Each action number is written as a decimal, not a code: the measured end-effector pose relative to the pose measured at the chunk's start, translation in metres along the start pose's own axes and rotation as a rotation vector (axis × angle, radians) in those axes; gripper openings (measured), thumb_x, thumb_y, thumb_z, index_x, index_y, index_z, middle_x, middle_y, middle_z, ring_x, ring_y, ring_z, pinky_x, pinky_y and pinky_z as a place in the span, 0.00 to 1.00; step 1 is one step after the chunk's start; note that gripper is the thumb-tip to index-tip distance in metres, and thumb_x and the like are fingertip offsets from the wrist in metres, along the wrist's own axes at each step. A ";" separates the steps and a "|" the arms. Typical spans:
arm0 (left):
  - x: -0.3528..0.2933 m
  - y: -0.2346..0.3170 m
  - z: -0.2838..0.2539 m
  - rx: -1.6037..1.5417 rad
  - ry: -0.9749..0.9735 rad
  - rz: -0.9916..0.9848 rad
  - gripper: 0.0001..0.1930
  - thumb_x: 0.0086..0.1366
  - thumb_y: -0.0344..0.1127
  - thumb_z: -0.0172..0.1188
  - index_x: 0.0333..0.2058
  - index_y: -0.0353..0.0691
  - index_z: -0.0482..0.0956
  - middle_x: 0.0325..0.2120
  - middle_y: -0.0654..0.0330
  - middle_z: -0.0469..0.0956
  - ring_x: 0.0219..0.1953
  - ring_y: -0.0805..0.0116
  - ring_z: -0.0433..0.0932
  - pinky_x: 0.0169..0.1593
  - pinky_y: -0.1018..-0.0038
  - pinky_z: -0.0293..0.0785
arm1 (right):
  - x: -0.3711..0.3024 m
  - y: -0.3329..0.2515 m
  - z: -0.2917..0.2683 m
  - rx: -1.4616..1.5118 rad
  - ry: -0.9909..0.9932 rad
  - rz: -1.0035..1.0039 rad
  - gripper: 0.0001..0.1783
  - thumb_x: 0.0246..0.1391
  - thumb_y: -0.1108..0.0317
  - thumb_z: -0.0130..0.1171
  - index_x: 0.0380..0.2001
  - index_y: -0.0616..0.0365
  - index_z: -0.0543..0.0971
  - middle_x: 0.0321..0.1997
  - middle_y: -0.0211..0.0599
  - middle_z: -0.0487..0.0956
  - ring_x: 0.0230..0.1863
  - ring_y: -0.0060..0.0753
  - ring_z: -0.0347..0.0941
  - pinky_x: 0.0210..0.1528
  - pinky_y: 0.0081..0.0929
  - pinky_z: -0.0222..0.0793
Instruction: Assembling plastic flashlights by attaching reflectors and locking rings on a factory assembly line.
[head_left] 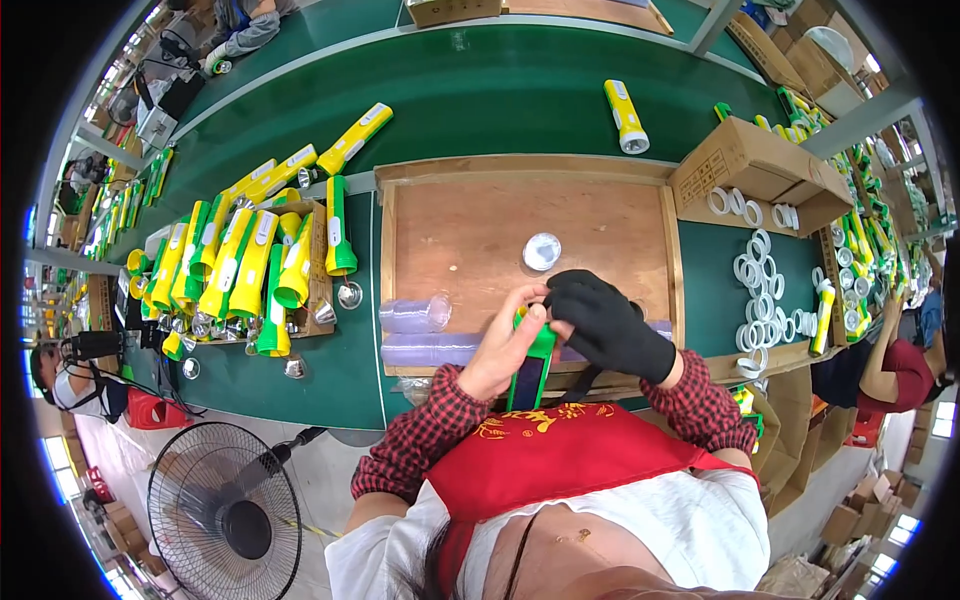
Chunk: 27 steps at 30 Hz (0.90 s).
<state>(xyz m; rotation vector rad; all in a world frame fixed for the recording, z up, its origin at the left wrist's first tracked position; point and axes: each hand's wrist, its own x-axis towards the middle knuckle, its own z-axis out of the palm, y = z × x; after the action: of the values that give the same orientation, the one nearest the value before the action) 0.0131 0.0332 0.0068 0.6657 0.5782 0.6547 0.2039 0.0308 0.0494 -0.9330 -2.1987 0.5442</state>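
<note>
In front of my chest, my left hand (497, 345), bare, is wrapped round a green flashlight body (528, 385) with a dark panel along its side. The wide head of the flashlight points away from me. My right hand (612, 325), in a black glove, has its fingers bent together at that head, and what they pinch is hidden. Just beyond both hands, a round silver reflector cup (542, 252) lies on the wooden tray (470, 215). Stacks of clear purplish lens discs (430, 349) lie along the tray's near side, partly behind my hands.
A box of yellow-green flashlights (240, 260) stands at left, with loose reflectors around it. One flashlight (627, 118) lies far right of centre. White rings (760, 290) spill from a cardboard box (750, 165). A floor fan (245, 528) stands lower left. Other people work around.
</note>
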 end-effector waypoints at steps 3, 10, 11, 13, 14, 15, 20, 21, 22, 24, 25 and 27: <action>-0.006 -0.010 0.000 -0.073 0.053 -0.046 0.22 0.69 0.47 0.54 0.54 0.41 0.63 0.34 0.57 0.76 0.30 0.69 0.78 0.35 0.71 0.79 | -0.007 -0.002 0.003 0.082 0.020 0.091 0.10 0.53 0.71 0.58 0.39 0.61 0.75 0.41 0.45 0.75 0.45 0.49 0.73 0.47 0.37 0.70; -0.010 -0.008 0.000 0.145 0.092 -0.001 0.15 0.69 0.40 0.54 0.47 0.38 0.64 0.33 0.51 0.76 0.29 0.65 0.80 0.34 0.69 0.80 | 0.006 0.095 0.034 -0.095 0.220 0.651 0.17 0.50 0.58 0.63 0.37 0.59 0.75 0.34 0.42 0.78 0.34 0.43 0.76 0.37 0.33 0.70; -0.010 -0.008 0.000 0.175 0.084 0.002 0.15 0.69 0.40 0.54 0.46 0.38 0.64 0.32 0.50 0.76 0.29 0.65 0.80 0.34 0.69 0.80 | 0.009 0.098 0.033 -0.092 0.217 0.648 0.17 0.50 0.58 0.63 0.37 0.59 0.75 0.34 0.42 0.78 0.34 0.43 0.76 0.37 0.33 0.70; -0.010 -0.010 0.000 0.172 0.070 0.032 0.15 0.69 0.40 0.53 0.47 0.38 0.64 0.32 0.51 0.76 0.29 0.65 0.80 0.33 0.69 0.80 | 0.012 0.101 0.031 0.126 0.090 0.837 0.16 0.50 0.58 0.63 0.35 0.59 0.77 0.30 0.41 0.79 0.31 0.38 0.77 0.35 0.32 0.71; -0.010 -0.009 0.000 0.178 0.072 0.016 0.15 0.70 0.40 0.52 0.47 0.38 0.64 0.32 0.51 0.76 0.29 0.65 0.80 0.34 0.69 0.80 | 0.013 0.099 0.030 0.130 0.086 0.839 0.16 0.50 0.58 0.63 0.35 0.59 0.77 0.30 0.41 0.79 0.31 0.38 0.77 0.35 0.32 0.71; -0.010 -0.008 0.000 0.183 0.073 -0.001 0.15 0.70 0.40 0.51 0.47 0.37 0.64 0.33 0.51 0.76 0.29 0.65 0.80 0.34 0.69 0.80 | 0.014 0.097 0.029 0.169 0.124 0.832 0.15 0.50 0.59 0.63 0.34 0.60 0.77 0.29 0.41 0.80 0.30 0.36 0.77 0.34 0.30 0.71; -0.010 -0.008 -0.004 0.106 0.080 -0.031 0.16 0.71 0.41 0.49 0.49 0.35 0.64 0.33 0.51 0.76 0.29 0.64 0.80 0.35 0.70 0.79 | 0.007 0.103 0.030 0.325 0.267 0.742 0.14 0.51 0.60 0.62 0.34 0.61 0.79 0.28 0.40 0.80 0.29 0.29 0.77 0.33 0.27 0.70; -0.010 -0.008 -0.005 0.092 0.085 -0.032 0.16 0.71 0.41 0.48 0.49 0.35 0.64 0.34 0.51 0.76 0.29 0.64 0.80 0.35 0.70 0.79 | 0.005 0.099 0.027 0.349 0.285 0.799 0.13 0.51 0.61 0.61 0.33 0.61 0.79 0.27 0.39 0.80 0.29 0.28 0.77 0.33 0.27 0.70; -0.009 -0.007 -0.006 0.094 0.077 -0.041 0.16 0.71 0.41 0.48 0.49 0.35 0.64 0.34 0.51 0.76 0.29 0.64 0.80 0.35 0.70 0.79 | 0.006 0.091 0.020 0.371 0.308 0.857 0.12 0.52 0.63 0.61 0.33 0.61 0.79 0.27 0.38 0.80 0.30 0.27 0.76 0.34 0.26 0.70; -0.011 -0.007 -0.008 0.078 0.107 -0.025 0.17 0.71 0.42 0.48 0.50 0.35 0.64 0.34 0.51 0.76 0.30 0.64 0.79 0.36 0.70 0.79 | 0.009 0.059 0.010 0.373 0.320 0.685 0.10 0.54 0.64 0.59 0.33 0.61 0.79 0.28 0.37 0.80 0.31 0.25 0.77 0.34 0.26 0.70; -0.008 -0.011 -0.010 0.080 0.095 -0.003 0.20 0.72 0.44 0.47 0.52 0.35 0.64 0.35 0.50 0.76 0.31 0.65 0.79 0.36 0.69 0.79 | 0.005 0.040 0.005 0.396 0.262 0.655 0.10 0.55 0.65 0.60 0.34 0.61 0.79 0.29 0.38 0.80 0.32 0.28 0.77 0.35 0.26 0.71; -0.005 -0.010 -0.005 -0.010 0.096 -0.022 0.18 0.73 0.40 0.47 0.55 0.36 0.63 0.36 0.53 0.76 0.32 0.68 0.78 0.38 0.72 0.78 | -0.013 0.013 0.008 0.264 0.248 0.409 0.10 0.53 0.67 0.63 0.36 0.60 0.78 0.34 0.38 0.79 0.36 0.33 0.77 0.40 0.29 0.71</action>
<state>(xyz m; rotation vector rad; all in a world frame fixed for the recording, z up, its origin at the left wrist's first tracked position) 0.0099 0.0252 -0.0018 0.6201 0.6696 0.6716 0.2104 0.0284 0.0307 -1.2379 -1.6734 0.8367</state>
